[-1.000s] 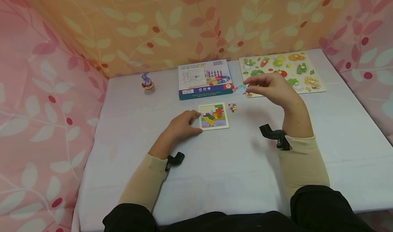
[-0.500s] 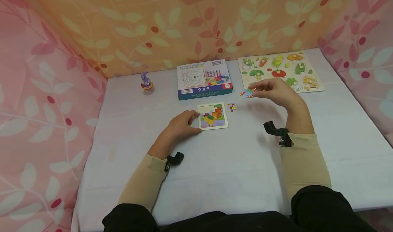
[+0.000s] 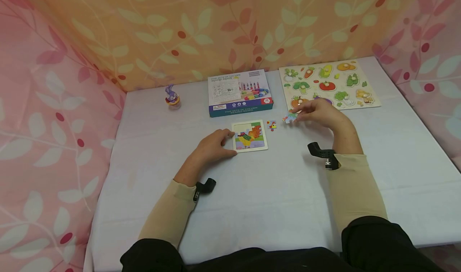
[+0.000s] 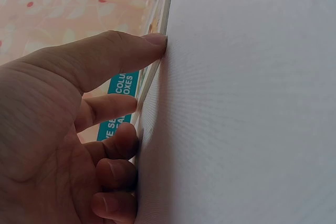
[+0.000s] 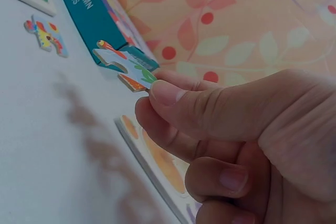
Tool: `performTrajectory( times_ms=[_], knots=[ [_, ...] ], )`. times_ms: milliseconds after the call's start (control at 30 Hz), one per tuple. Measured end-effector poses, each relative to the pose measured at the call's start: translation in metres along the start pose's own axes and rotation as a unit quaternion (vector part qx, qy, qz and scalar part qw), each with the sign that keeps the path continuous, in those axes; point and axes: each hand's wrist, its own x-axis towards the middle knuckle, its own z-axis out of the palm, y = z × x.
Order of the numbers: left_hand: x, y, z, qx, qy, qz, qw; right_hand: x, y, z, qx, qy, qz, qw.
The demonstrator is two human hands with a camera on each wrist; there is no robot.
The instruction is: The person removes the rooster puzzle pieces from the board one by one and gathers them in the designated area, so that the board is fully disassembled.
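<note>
My left hand (image 3: 215, 146) rests on the white cloth at the left side of a small framed jigsaw puzzle (image 3: 250, 136). Its thumb touches the near left corner and its index finger the left edge; the other fingers lie curled on the cloth in the left wrist view. The puzzle shows a colourful bird, with a pale bare patch at its upper left. My right hand (image 3: 322, 113) holds a light blue jigsaw piece (image 5: 126, 66), pinched between thumb and index finger above the cloth. Another jigsaw piece (image 3: 271, 125) lies just right of the frame.
Behind the puzzle lies a flat box (image 3: 240, 93) with a teal side. A vegetable peg board (image 3: 331, 84) sits at the back right, partly behind my right hand. At the back left stands a small purple figurine (image 3: 173, 97). Patterned curtains (image 3: 230, 28) surround the table.
The right hand has lowered the jigsaw piece and brought it closer to the table, in front of the peg board. Its piece now tilts differently. The left hand and framed puzzle have stayed put.
</note>
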Motion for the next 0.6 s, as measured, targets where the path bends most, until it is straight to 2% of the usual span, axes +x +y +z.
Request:
performTrajectory(
  times_ms=[233,600],
  knots=[
    [0.000,-0.001,0.001,0.002,0.001,0.000,1.0000,0.007,0.004,0.009,-0.013,-0.017,0.024,0.9995],
    [0.000,-0.001,0.002,-0.003,0.005,0.002,1.0000,0.014,0.002,0.017,-0.029,-0.036,0.020,0.9987]
  ],
)
